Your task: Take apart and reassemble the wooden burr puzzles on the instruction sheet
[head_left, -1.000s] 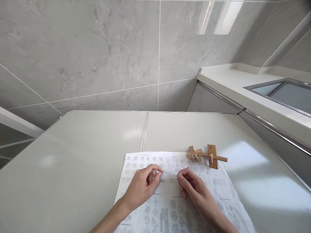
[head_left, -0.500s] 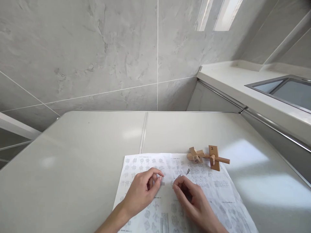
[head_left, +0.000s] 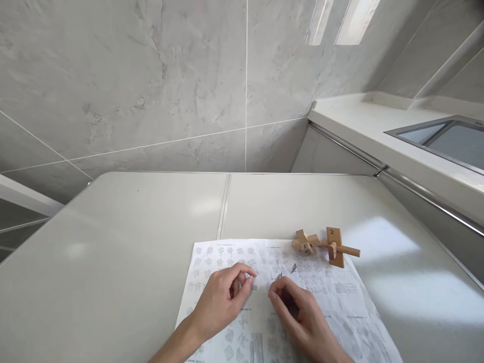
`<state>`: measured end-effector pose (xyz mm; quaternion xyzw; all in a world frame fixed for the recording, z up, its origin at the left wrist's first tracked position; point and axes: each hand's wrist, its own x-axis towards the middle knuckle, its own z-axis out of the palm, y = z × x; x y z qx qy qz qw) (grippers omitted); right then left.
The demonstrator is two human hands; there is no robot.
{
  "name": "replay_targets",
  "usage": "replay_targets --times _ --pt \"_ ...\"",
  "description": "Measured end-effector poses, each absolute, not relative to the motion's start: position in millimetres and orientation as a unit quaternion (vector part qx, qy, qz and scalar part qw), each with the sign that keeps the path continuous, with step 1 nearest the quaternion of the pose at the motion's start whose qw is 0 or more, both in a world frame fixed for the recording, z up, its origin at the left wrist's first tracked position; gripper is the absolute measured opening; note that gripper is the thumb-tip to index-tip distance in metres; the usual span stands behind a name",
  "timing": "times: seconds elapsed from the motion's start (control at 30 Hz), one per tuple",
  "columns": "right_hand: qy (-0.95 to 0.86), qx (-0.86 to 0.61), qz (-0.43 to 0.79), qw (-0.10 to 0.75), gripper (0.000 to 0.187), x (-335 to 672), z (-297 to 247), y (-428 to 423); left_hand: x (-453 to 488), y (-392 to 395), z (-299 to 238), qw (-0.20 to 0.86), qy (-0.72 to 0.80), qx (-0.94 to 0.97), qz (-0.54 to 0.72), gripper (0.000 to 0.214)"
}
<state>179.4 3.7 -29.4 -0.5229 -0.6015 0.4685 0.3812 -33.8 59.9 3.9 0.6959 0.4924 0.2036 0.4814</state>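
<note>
A printed sheet of diagrams (head_left: 333,297) lies flat on the pale table (head_left: 132,242). My left hand (head_left: 223,300) rests on the sheet with its fingers curled, thumb and forefinger pinched together. My right hand (head_left: 298,317) sits close beside it on the paper, fingers curled inward too. What either hand holds, if anything, is too small to make out. A small wooden interlocking puzzle (head_left: 325,245), with numbered pieces and a protruding peg, stands at the sheet's far right corner, apart from both hands.
A grey tiled wall (head_left: 170,85) rises behind the table. A white counter (head_left: 363,126) with a steel-framed inset (head_left: 442,138) runs along the right. A seam (head_left: 224,206) splits the tabletop in two.
My right hand has slid left and toward me, closing the gap to the left hand. The left hand has barely moved. The view has tilted slightly.
</note>
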Motion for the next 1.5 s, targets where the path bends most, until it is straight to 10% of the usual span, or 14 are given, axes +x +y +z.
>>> replay_targets --times 1.5 --pt "-0.574 -0.548 0.459 0.4 0.042 169.7 -27.0 -1.1 -34.4 58.4 4.4 0.478 0.484 0.701 0.213 0.025"
